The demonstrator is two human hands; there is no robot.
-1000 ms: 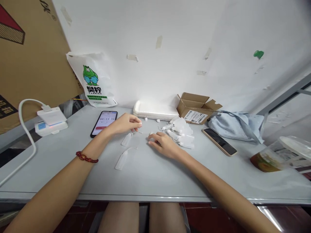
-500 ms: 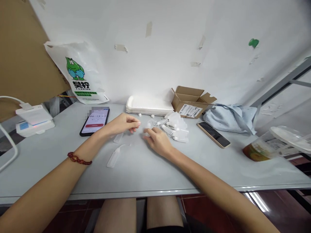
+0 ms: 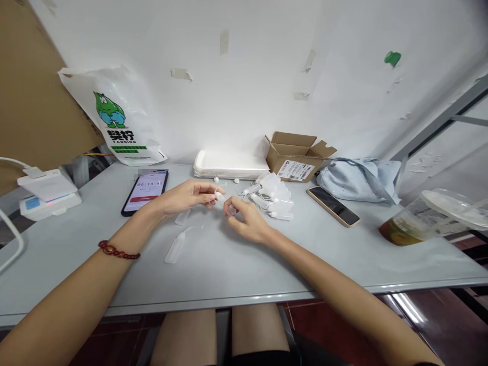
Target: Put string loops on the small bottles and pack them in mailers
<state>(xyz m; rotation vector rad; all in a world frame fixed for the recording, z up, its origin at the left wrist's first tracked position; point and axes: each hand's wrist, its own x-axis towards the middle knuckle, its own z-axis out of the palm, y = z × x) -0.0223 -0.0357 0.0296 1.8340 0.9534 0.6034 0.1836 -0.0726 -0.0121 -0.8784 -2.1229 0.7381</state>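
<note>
Above the table middle, my left hand (image 3: 186, 197) pinches the white end of a small translucent plastic piece with a thin cord (image 3: 220, 196). My right hand (image 3: 247, 217) has its fingers curled round the other end of that piece, partly hiding it. A heap of similar translucent pieces with white cords (image 3: 276, 195) lies just right of my right hand. A single translucent piece (image 3: 175, 248) lies nearer the front edge, and another (image 3: 183, 217) sits partly under my left hand. Two small white bits (image 3: 236, 181) rest behind my hands.
Along the wall stand a stack of white padded envelopes (image 3: 231, 165), an open cardboard box (image 3: 293, 157) and a white plastic bag (image 3: 118, 127). A phone showing a timer (image 3: 147, 190) lies left; another phone (image 3: 333, 206), a blue cloth (image 3: 356, 178) and a drink cup (image 3: 404, 229) are right.
My right hand has drawn in towards my left, bringing a translucent piece from beside the heap. Both hands now meet on it. The view has shifted slightly.
</note>
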